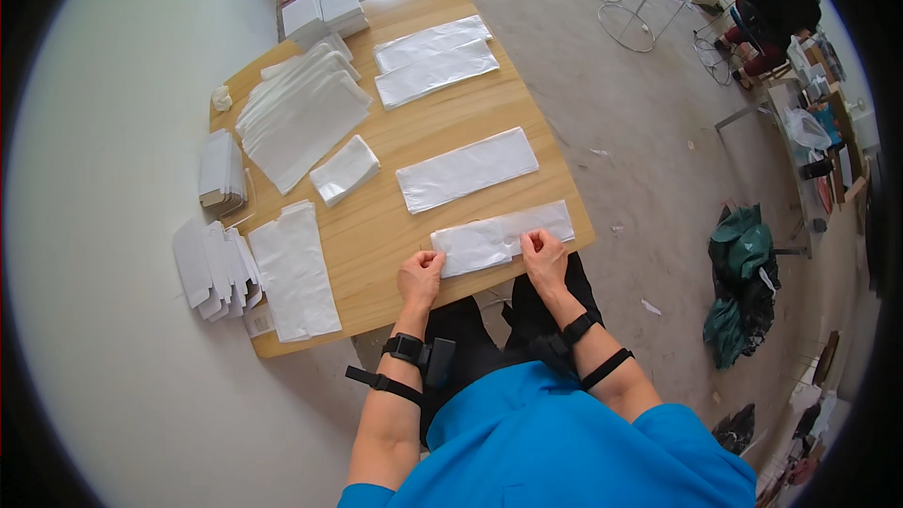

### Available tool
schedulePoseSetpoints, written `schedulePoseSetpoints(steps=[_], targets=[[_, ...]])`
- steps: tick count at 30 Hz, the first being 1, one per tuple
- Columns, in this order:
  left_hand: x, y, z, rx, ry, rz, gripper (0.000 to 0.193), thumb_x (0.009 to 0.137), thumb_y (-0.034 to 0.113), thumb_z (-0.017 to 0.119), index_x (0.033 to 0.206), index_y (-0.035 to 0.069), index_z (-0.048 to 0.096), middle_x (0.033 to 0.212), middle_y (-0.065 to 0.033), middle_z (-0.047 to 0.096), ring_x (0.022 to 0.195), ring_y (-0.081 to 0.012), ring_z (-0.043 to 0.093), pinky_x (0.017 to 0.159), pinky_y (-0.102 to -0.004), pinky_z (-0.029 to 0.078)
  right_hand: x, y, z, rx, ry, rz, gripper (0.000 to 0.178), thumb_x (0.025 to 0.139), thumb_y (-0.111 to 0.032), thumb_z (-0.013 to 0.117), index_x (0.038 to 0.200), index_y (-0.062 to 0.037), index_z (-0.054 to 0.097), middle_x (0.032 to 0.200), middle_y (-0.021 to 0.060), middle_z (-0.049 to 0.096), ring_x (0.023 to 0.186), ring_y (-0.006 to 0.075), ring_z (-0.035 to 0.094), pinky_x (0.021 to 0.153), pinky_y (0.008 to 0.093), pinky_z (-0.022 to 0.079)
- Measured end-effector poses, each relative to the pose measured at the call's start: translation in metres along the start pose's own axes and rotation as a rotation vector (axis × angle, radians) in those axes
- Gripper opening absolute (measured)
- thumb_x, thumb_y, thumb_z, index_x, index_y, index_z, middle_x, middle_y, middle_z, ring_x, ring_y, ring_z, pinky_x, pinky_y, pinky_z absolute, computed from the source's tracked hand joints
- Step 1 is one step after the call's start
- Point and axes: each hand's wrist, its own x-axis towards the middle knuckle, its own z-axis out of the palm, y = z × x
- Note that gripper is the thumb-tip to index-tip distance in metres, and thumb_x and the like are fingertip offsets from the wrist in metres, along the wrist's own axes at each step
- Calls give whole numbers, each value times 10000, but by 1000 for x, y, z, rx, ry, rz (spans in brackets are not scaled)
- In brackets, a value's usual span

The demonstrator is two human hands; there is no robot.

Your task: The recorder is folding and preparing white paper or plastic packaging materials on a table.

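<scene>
Left hand [422, 277] pinches the left end of a thin, folded, rectangular white strip [480, 246], paper or film unclear; right hand [546, 259], thumb against fingertips, pinches its near edge. Strip lies flat on a pale wood-grain tabletop [367, 245], at the near right corner. Matching flat white strip [467, 169] at tabletop's right side; two overlapping white strips [437, 73] at its far right. Fanned pile of long white sheets [306, 122] toward tabletop's left edge; flat white stack [294, 273] at its near left corner. Crumpled dark-green plastic bag [740, 246] on grey floor [640, 179], well off tabletop's right.
</scene>
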Motion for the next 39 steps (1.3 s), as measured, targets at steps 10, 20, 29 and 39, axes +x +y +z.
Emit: schedulePoseSetpoints(steps=[10, 20, 29, 39], targets=[[-4, 13, -1, 45, 4, -25, 238, 791, 260, 748, 820, 26, 711, 707, -20, 675, 624, -84, 592, 595, -241, 481, 0, -2, -1, 28, -9, -22, 214, 841, -231, 664, 798, -22, 651, 673, 108, 643, 622, 251, 633, 597, 365, 487], [-1, 5, 3, -34, 2, -38, 240, 804, 289, 722, 798, 50, 695, 648, -16, 651, 538, -109, 594, 510, -274, 474, -9, -30, 15, 19, -139, -251, 128, 782, -137, 687, 842, -28, 657, 768, 113, 633, 729, 285, 627, 660, 381, 490], [-4, 16, -1, -140, -43, -102, 264, 871, 259, 694, 794, 9, 662, 638, -31, 630, 462, -82, 556, 418, -218, 434, -6, -24, 24, -5, -185, -235, 148, 781, -123, 675, 889, -22, 667, 774, 118, 633, 722, 281, 623, 669, 384, 495], [1, 36, -3, 340, 231, 85, 364, 783, 414, 694, 748, 60, 613, 629, -70, 628, 602, -242, 624, 582, -374, 483, -6, -26, 25, -17, -144, -268, 138, 774, -111, 670, 865, -8, 655, 731, 126, 619, 655, 274, 609, 621, 367, 487]])
